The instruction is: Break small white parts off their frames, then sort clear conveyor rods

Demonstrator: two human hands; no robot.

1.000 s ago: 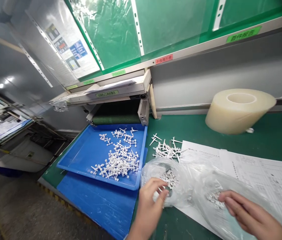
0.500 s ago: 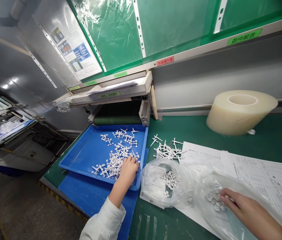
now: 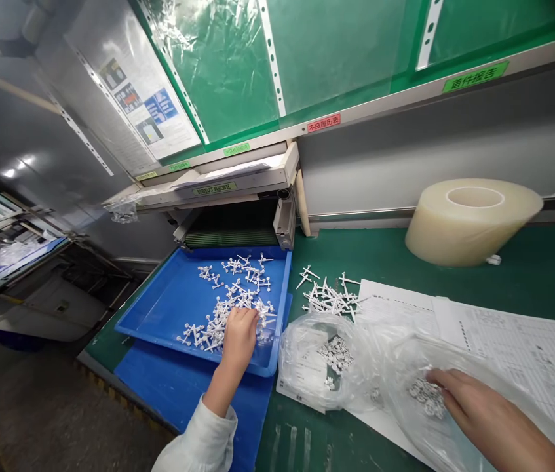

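Observation:
Over the heap of white branched plastic parts (image 3: pixel 221 314), my left hand (image 3: pixel 240 334) has its fingers bent together at the pile. Whatever those fingers grip is hidden behind them. The parts lie in a shallow blue tray (image 3: pixel 152 305). My right hand (image 3: pixel 474 403) reaches over an open clear plastic bag (image 3: pixel 405 426), its thumb and fingers drawn together above small white-grey pieces (image 3: pixel 425 396). I cannot make out what is between those fingertips. Beside it lies another clear bag (image 3: pixel 301 354) with similar small pieces (image 3: pixel 337 354) inside.
White stick-like sprues (image 3: pixel 331 296) lie loose behind the bags. Printed sheets (image 3: pixel 517 347) spread under the bags to the right. A large roll of clear tape (image 3: pixel 468 229) stands at the back. A conveyor end (image 3: pixel 232 226) meets the tray's far side, and a shelf (image 3: pixel 252 174) hangs above.
My left hand has shifted left across the pile, its fingers now more closed. My right hand has moved slightly left over the bag.

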